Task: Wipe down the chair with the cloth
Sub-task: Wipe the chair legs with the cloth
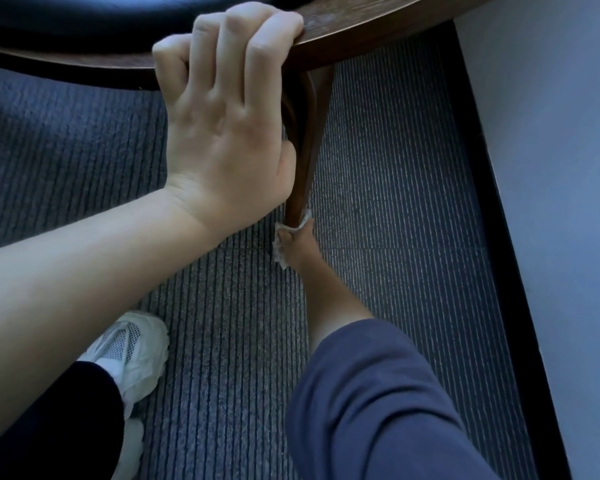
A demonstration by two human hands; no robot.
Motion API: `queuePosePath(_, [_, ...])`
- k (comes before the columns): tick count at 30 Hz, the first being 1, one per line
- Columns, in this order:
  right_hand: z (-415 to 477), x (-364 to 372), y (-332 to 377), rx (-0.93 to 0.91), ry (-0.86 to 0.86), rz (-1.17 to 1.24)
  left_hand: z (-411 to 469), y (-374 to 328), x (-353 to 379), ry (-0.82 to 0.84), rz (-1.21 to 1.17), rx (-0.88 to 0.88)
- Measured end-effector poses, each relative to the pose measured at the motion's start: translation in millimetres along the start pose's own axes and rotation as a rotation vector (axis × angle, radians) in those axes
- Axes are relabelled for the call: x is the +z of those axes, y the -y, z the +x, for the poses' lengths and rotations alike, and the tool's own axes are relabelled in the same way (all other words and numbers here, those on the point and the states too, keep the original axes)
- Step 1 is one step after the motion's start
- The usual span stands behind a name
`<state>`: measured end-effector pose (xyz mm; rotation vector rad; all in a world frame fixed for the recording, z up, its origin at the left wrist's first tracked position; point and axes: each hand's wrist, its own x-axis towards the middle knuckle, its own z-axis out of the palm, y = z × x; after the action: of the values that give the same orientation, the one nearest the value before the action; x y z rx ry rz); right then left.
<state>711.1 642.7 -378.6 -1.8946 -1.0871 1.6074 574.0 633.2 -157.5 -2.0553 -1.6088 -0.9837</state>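
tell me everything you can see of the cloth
The cloth is small, whitish and fuzzy-edged, like a soft rag. Most of it is hidden: the right hand grips it, wrapped round the bottom of the dark wooden chair leg, close to the striped carpet. Only tufts show, one above the fingers beside the leg, one hanging at the hand's left side.

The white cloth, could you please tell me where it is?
Head view, centre: the white cloth is wrapped round the foot of the dark wooden chair leg, gripped by the right hand.
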Motion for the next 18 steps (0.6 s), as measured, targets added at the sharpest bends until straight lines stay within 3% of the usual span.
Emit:
queuePosePath(3, [-5, 3, 3, 0.042, -0.023, 0.066, 1, -1, 0, -0.006, 0.004, 0.016])
queuePosePath(8, [-17, 2, 21, -0.263, -0.038, 0.137, 2, -2, 0, -0.009, 0.005, 0.014])
queuePosePath(13, [-28, 2, 57, -0.541, -0.162, 0.020, 2, -3, -3, 0.008, -0.023, 0.000])
queuePosePath(18, [-31, -1, 61, -0.556, -0.212, -0.011, 2, -3, -2, -0.014, -0.045, -0.002])
